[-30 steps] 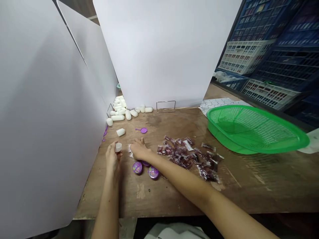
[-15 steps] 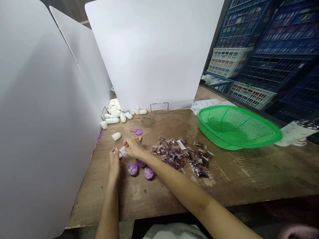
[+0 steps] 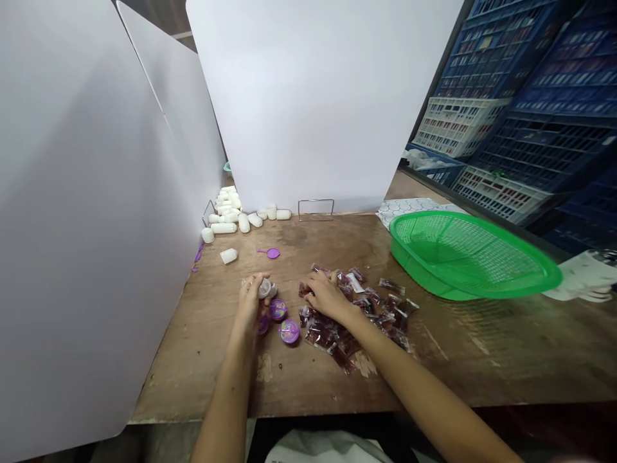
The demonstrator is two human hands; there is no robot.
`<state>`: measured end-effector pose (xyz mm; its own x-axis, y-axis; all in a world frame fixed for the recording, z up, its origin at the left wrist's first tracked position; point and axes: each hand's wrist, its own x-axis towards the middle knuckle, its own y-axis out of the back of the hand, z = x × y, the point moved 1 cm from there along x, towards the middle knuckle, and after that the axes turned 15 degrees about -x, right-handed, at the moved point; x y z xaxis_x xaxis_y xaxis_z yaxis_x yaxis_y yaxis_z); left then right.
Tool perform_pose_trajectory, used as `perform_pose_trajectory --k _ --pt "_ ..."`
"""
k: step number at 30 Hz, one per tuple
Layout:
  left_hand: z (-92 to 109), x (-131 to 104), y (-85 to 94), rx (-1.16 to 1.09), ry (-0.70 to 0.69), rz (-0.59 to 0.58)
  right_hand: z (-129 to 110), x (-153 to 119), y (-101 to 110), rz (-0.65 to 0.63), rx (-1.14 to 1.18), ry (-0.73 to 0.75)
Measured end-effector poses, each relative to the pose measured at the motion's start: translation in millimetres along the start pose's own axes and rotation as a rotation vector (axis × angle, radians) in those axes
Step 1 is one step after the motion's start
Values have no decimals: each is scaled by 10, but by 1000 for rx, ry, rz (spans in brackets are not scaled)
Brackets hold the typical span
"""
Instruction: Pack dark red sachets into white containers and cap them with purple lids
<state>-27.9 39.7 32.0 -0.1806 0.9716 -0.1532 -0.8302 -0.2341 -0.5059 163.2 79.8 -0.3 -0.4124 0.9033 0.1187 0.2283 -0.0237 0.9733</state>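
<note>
My left hand (image 3: pixel 250 297) is closed round a small whitish cup (image 3: pixel 265 288), above the purple-lidded tubs. Three of these tubs, such as the nearest purple-lidded tub (image 3: pixel 289 331), stand beside it on the wooden table (image 3: pixel 212 373). My right hand (image 3: pixel 325 292) reaches into the pile of dark red sachets (image 3: pixel 321 333), fingers bent down onto them; whether it grips one is hidden. A purple lid with a strap (image 3: pixel 272 253) lies farther back, and a single white cup (image 3: pixel 229 256) lies on its side left of it.
Stacks of white cups (image 3: pixel 224 227) lie along the back left. White panels (image 3: pixel 308 116) stand behind and at the left. A green basket (image 3: pixel 463 283) sits at the right, with crates (image 3: pixel 463 122) beyond.
My right hand has moved from beside my left hand to the sachets, which are spread nearer the front edge. My left hand has shifted right with a cup. The view has turned slightly.
</note>
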Motion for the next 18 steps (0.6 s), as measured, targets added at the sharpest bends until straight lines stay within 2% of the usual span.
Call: perform_pose_trajectory --k 4,8,10,14,18 --pt "-15 4 -5 -10 12 -2 -66 -4 -31 48 -25 22" --pt "-56 -1 49 47 -54 44 -169 25 107 155 5 -33" --pt "-86 -10 50 75 -84 41 -277 56 208 197 91 -21" --pt "-148 -49 -25 91 -124 -17 -566 182 365 175 362 78" --pt "-203 -73 -83 74 -207 -58 -784 258 422 198 315 94"
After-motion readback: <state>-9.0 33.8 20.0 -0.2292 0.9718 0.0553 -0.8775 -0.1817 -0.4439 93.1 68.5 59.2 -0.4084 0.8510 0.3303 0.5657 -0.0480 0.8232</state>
